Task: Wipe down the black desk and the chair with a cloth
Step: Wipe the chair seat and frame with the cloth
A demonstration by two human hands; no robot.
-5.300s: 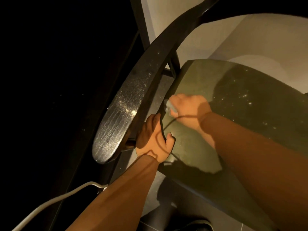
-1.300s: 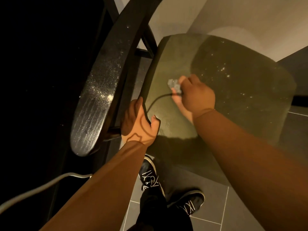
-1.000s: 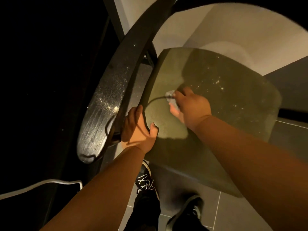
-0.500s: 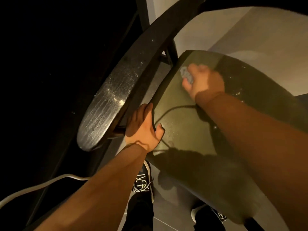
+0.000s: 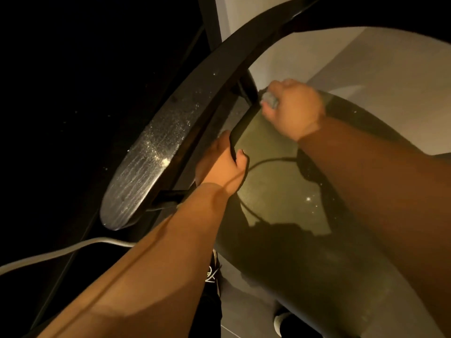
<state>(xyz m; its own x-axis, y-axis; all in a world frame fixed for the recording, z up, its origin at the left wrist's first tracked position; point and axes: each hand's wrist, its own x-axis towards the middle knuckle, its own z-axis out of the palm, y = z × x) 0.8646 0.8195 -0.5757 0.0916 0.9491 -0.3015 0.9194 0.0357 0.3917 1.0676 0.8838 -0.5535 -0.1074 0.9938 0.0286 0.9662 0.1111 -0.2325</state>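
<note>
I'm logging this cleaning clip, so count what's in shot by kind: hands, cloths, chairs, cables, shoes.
hands: 2, left hand and right hand
cloth: 1
chair: 1
cable: 1
shoes: 2
Total: 7

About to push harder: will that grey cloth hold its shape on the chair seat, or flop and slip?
Likely soft and floppy: the cloth is wadded small inside the right hand. Probably light, since little of it shows. It may slide on the smooth-looking chair seat, whose edge the left hand grips.
</note>
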